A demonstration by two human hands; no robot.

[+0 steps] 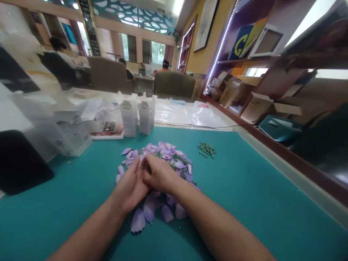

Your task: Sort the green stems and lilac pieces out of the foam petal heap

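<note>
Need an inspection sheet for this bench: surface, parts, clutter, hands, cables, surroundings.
Surface: green mat, flat where visible; a few small specks.
Job's things: purple pieces in a loose heap, green bits mixed in; green rods piled separately, beyond the heap and to its right.
Clutter: two upright white cartons at the back edge; clear plastic sheet behind the mat; black object at left, unidentified.
Hands: left hand and right hand together over the heap; grip contents hidden.
Cables: thin dark line along the back, probably a cable.
Surroundings: cardboard boxes on shelving at right; seated people and chairs beyond.
</note>
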